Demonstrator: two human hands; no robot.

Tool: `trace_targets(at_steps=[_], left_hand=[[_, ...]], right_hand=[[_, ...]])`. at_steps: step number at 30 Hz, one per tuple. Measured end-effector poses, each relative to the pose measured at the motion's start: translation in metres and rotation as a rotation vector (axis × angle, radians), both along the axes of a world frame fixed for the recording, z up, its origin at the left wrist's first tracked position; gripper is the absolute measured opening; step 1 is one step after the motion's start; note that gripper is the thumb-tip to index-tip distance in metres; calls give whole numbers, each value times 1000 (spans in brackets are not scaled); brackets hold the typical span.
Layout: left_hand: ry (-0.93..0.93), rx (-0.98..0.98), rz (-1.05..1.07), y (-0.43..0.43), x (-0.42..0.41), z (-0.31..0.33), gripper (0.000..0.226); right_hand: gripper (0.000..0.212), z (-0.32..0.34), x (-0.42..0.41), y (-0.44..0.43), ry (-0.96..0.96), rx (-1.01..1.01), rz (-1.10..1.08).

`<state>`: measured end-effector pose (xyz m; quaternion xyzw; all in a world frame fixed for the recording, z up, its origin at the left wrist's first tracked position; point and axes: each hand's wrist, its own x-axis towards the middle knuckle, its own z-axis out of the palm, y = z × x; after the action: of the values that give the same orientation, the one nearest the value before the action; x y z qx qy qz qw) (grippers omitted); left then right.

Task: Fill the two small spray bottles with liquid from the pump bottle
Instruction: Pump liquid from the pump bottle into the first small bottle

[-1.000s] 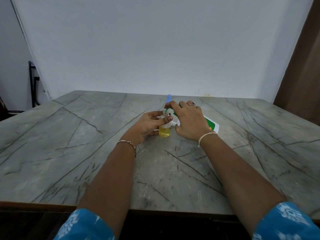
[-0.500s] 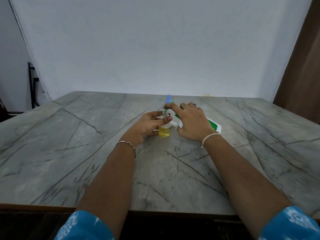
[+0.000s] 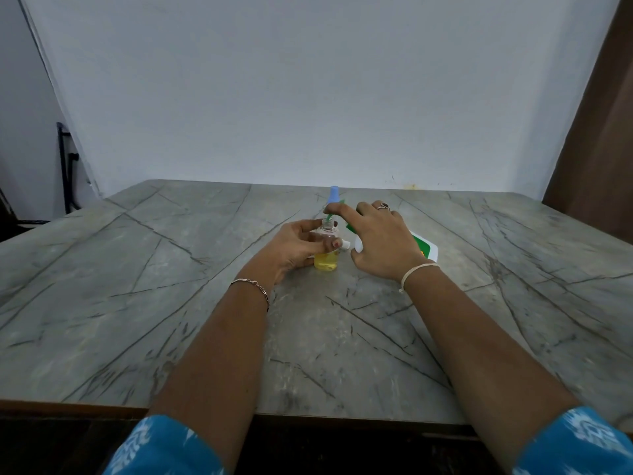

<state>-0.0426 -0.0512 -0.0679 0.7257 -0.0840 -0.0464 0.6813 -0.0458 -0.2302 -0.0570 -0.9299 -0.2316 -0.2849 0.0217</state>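
A small clear spray bottle, uncapped and about half full of yellow liquid, stands upright on the table in the middle. My left hand is closed around it from the left. The white pump bottle with a green label leans toward it from the right, mostly hidden under my right hand. My right index finger lies on the green pump nozzle, which sits over the small bottle's mouth. Behind both, a blue cap sticks up; the bottle under it is hidden.
The grey marble-patterned table ends at a wooden front edge close to me. A small white part lies between my hands. A white wall stands right behind the table, with a brown panel at the right.
My right hand has shifted slightly to the right and its index finger has stretched out over the green nozzle. My left hand and the small bottle stay in place.
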Motion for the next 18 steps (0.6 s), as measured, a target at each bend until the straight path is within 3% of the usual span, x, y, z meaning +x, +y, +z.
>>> trace_targets(at_steps=[7, 13, 18], left_hand=[[-170, 277, 71, -1, 6, -4, 79], [-221, 310, 68, -1, 5, -5, 80], [-243, 345, 75, -3, 6, -4, 66]], right_hand=[[68, 2, 0, 5, 18, 40, -12], [70, 2, 0, 5, 1, 46, -6], [77, -1, -1, 1, -18, 3, -12]])
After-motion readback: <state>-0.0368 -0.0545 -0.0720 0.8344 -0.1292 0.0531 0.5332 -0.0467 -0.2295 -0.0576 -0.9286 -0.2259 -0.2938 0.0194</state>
